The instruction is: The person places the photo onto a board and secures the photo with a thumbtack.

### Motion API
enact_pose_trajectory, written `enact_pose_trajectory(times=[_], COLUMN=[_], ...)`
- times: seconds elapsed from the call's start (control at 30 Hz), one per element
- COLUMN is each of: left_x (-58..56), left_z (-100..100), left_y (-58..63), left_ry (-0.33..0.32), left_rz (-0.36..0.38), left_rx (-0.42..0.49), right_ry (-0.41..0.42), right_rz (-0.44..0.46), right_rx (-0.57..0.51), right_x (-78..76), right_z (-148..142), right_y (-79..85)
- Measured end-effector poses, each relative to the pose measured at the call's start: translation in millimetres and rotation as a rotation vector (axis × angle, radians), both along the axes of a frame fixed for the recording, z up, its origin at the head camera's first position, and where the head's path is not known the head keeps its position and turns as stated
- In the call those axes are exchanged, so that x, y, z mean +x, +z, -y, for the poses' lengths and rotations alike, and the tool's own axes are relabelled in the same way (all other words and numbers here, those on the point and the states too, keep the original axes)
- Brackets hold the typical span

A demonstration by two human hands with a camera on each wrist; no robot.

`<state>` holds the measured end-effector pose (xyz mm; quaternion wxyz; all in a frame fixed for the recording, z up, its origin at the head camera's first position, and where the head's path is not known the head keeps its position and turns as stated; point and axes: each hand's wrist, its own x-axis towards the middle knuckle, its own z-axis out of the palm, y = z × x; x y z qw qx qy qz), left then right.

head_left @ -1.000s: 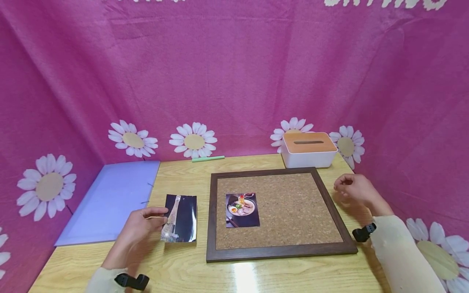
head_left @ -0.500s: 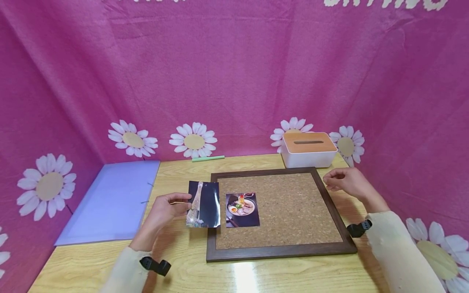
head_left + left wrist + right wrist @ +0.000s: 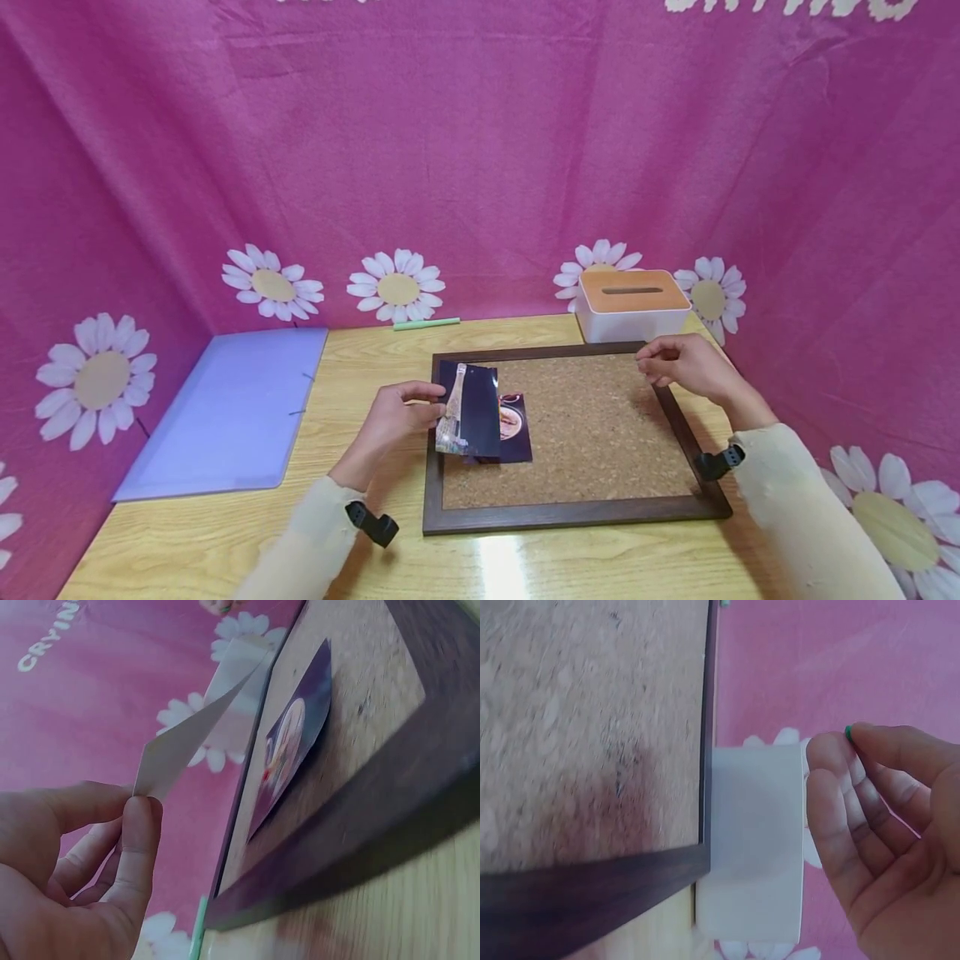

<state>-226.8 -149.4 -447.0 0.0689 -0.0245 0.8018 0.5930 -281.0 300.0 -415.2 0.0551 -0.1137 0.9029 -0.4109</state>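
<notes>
Our left hand [image 3: 397, 414] has brought its pinched tower photo [image 3: 476, 412] nearer our right hand [image 3: 690, 367], which pinches a green bit [image 3: 848, 734]. We're likely positioning; careful lowering should follow.

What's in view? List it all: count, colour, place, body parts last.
Table: one, pale wood, under the board.
Cloth: count unclear, pink with white daisies, behind and beside the table.
Folder: one, pale blue, table's left.
Stick: one, light green, near the table's back edge.
Box: one, white with orange-brown top, table's back right.
Board: one, brown cork with dark frame, right of the folder.
Food photo: one, dark with white bowl, board's left half.
Tower photo: one, dark blue, held above the board's left part.
Green bit: one, green, pinched, seen in the right wrist view.
Wrist cameras: two, black, one per wrist.
Sleeves: two, cream, one per arm.
Left grip: one, pinching the tower photo.
Right grip: one, pinching the green bit.
</notes>
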Motion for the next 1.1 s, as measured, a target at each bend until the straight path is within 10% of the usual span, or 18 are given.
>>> enact_pose_trajectory(times=[0.77, 1.1], left_x=[-21.1, -24.5], left_z=[-87, -120], left_y=[-5.7, -10.1], left_ry=[-0.115, -0.149], left_rz=[-0.023, 0.146], left_rx=[0.058, 0.211], right_ry=[0.013, 0.031], right_rz=[0.041, 0.042], right_rx=[-0.023, 0.008], right_x=[-8.0, -11.6], right_z=[16, 24], right_y=[0.3, -2.8])
